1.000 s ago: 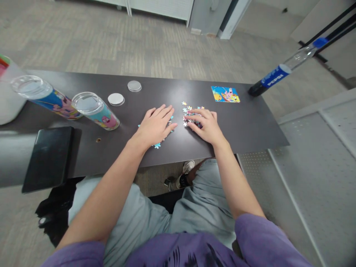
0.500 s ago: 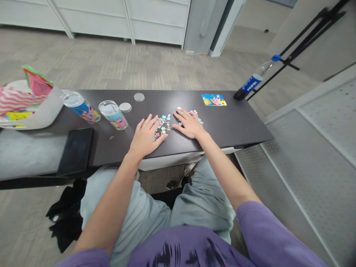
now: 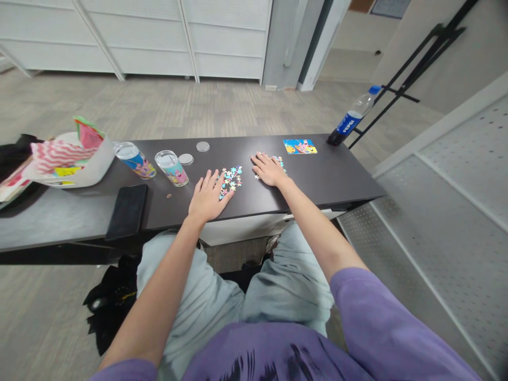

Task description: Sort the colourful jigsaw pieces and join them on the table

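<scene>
Head view. Office room: grey carpet floor [image 3: 159, 106], white cabinets [image 3: 138, 32] along the far wall, and a long dark table [image 3: 317, 174] across the middle, with the person seated at its near edge.

Left hand [image 3: 206, 198] lies palm down near the table's near edge, fingers spread wide and holding nothing. Its fingertips reach the near-left rim of a loose heap of small puzzle pieces [image 3: 231, 177], mostly blue, yellow and pink.

Right hand [image 3: 270, 170] is farther in and to the right, also flat, spread and empty. It rests on a second scatter [image 3: 280, 160] of pieces, and how many lie under the palm I cannot tell.

Far right of the hands:
- a colourful picture card [image 3: 300, 146], flat on the table and apart from the pieces
- a blue-labelled bottle [image 3: 351, 120] at the far right corner, with a black stand [image 3: 413, 63] beyond it

Left of the hands:
- two clear tubes [image 3: 171, 167] with cartoon wrappers, uncapped
- two round lids [image 3: 186, 159] just beside them
- a flat black slab [image 3: 127, 210] at the near edge
- a white tub [image 3: 95, 164] of striped packets at the far left

Judgement: the step in hand looks like spreading and sorting the loose pieces, with nothing joined yet that I can see. A next move calls for a change of grip, from flat palm to a fingertip pinch on one piece. The pieces are small, light and easily swept, and the left heap lies well within reach of the near edge.
</scene>
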`<state>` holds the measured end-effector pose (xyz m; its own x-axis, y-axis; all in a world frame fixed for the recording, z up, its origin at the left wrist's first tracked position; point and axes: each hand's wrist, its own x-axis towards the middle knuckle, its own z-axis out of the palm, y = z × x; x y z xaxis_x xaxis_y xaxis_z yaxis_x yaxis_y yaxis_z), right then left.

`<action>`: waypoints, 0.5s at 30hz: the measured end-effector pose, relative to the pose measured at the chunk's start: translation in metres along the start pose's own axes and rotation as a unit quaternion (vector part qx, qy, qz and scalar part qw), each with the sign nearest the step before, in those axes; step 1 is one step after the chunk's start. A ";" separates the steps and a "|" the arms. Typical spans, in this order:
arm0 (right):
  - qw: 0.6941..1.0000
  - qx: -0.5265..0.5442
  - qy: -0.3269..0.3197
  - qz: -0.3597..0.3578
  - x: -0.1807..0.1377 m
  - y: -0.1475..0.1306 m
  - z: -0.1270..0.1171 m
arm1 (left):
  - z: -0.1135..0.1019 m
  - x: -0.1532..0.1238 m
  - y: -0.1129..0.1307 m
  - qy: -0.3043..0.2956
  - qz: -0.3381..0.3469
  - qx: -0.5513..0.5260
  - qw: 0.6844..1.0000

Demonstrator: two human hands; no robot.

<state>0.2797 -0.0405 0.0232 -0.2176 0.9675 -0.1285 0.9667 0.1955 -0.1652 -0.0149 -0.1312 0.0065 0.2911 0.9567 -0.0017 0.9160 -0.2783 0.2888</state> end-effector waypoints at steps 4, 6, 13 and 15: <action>1.000 -0.004 0.016 0.005 0.001 0.004 -0.003 | -0.001 0.001 0.002 0.000 -0.012 0.000 1.000; 0.999 -0.007 0.039 0.004 -0.007 0.001 -0.002 | -0.002 0.002 0.003 0.001 -0.018 -0.001 1.000; 0.999 -0.010 0.046 0.002 -0.040 -0.014 0.010 | -0.004 0.000 0.006 0.006 -0.021 -0.009 1.000; 0.999 -0.005 0.037 0.022 -0.035 -0.013 0.010 | -0.004 0.001 0.007 0.006 -0.018 -0.008 1.000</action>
<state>0.2731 -0.0789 0.0202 -0.1649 0.9844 -0.0622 0.9766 0.1541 -0.1503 -0.0096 -0.1320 0.0120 0.2548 0.9670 -0.0002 0.9214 -0.2427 0.3034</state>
